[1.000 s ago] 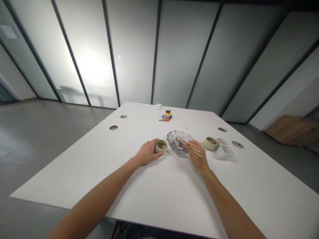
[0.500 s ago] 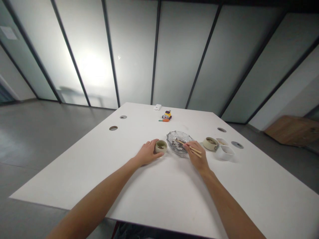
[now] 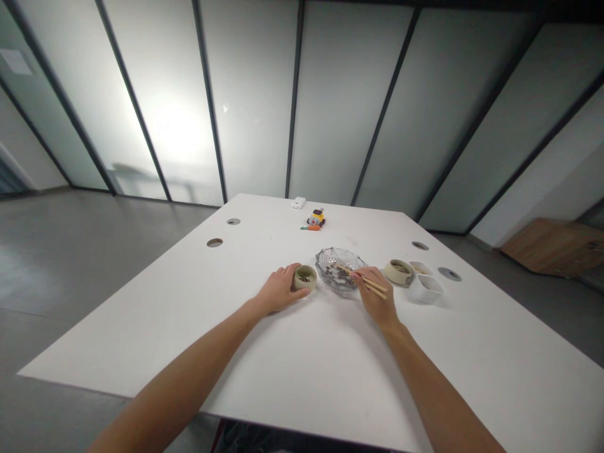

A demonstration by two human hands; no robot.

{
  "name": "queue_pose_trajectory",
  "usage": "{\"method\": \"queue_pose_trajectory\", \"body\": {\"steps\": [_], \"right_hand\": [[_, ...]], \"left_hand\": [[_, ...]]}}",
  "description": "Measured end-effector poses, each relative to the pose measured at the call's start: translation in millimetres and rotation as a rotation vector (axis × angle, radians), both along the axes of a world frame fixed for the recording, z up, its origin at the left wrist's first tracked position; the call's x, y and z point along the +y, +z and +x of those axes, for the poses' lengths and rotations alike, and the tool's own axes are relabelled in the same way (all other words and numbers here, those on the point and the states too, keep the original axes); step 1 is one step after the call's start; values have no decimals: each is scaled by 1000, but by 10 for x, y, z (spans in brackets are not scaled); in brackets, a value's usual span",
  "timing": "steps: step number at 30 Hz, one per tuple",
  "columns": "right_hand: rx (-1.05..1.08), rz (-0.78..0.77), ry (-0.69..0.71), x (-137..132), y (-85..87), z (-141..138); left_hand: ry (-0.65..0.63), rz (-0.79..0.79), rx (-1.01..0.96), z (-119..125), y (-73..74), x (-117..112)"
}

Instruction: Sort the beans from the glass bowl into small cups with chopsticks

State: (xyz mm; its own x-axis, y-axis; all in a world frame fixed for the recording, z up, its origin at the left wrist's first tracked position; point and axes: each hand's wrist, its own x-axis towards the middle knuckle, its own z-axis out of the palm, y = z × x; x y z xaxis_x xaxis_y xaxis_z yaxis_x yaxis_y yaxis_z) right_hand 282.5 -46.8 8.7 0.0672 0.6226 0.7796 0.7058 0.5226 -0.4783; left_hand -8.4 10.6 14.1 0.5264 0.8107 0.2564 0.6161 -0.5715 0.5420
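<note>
My left hand point(image 3: 278, 289) rests on the white table point(image 3: 264, 358) with its fingers curled round a small beige bowl point(image 3: 305, 277) that holds a few dark bits. My right hand point(image 3: 376, 296) is closed on a pair of wooden chopsticks point(image 3: 363, 280). Their tips reach into a clear glass dish point(image 3: 337, 264) with small dark pieces in it. The dish stands just right of the beige bowl.
To the right of the dish stand another beige bowl point(image 3: 397, 272) and two white cups point(image 3: 427, 288). A small yellow toy point(image 3: 316, 219) and a white box point(image 3: 298, 202) lie near the far edge. Round cable holes point(image 3: 214, 242) dot the tabletop. Glass panels stand behind.
The chopstick tips have shifted slightly within the glass dish, and my right hand moved a little to the right. My left hand has stayed on the beige bowl.
</note>
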Motion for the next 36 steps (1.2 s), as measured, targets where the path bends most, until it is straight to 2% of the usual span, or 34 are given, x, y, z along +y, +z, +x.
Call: {"method": "queue_pose_trajectory", "body": {"steps": [12,18,26,36], "right_hand": [[-5,-79,60,17,-27,6],[-30,-72,102,14,-30,5],[-5,-39,89,6,1,-23],[-91,-84,149,18,-24,-30]], "left_hand": [[-1,3,5,4,-1,-1],[10,0,14,3,18,-15],[6,-8,24,6,41,-21],[8,-3,16,-3,18,-16]]}}
